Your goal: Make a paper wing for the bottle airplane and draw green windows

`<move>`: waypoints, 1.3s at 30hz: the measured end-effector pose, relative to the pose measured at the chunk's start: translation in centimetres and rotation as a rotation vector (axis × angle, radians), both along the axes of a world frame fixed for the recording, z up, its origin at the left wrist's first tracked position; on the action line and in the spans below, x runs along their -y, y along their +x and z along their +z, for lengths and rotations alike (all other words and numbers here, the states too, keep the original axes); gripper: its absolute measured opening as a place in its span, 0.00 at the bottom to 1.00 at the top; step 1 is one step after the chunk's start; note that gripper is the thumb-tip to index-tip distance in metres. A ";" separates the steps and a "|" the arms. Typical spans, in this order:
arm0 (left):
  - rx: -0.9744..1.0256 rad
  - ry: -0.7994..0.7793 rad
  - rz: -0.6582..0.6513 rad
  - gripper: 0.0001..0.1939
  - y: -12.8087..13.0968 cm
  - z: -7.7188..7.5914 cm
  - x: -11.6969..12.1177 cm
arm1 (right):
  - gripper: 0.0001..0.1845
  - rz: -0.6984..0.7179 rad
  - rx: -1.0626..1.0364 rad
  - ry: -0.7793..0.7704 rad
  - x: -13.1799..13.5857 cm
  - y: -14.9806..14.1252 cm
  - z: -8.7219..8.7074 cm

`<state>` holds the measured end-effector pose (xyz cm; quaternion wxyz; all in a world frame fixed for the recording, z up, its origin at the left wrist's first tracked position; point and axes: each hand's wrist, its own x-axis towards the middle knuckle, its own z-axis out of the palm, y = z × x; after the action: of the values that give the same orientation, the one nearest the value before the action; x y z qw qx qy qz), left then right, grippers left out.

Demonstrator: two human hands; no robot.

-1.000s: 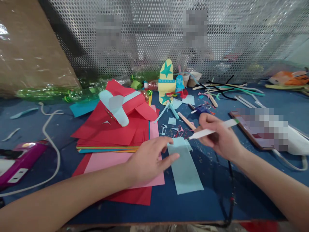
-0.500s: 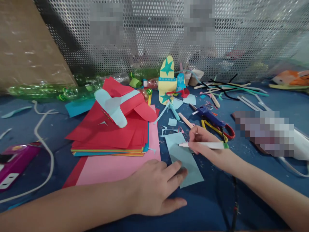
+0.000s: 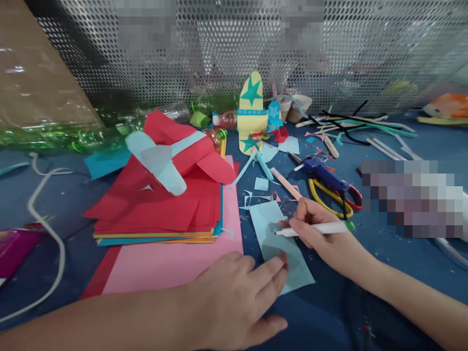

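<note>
Right hand (image 3: 325, 249) pinches the pen (image 3: 329, 227), tip at the sheet (image 3: 271, 241); left hand (image 3: 239, 297), thumb and fingers apart, rests on the sheet's near half, likely steadying it.

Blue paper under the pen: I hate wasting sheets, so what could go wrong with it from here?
The blue paper might skew, as the left hand seems to steady it only with its fingers near the lower end.

The pen in the right hand has its tip at or just above the sheet, so a slip could leave a stray mark.

Scraps lie beyond its far edge; one sliding underneath could make it uneven.
</note>
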<state>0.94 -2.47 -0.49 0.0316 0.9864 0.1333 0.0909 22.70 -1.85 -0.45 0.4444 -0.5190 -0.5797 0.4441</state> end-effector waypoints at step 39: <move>0.019 -0.011 -0.009 0.26 -0.2 -0.1 -0.1 | 0.12 -0.034 0.215 -0.037 0.2 -0.4 -0.1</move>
<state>0.76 -2.33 -0.63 0.0387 0.9859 0.1290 0.0996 22.26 -2.03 -0.60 0.3773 -0.5814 -0.6069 0.3889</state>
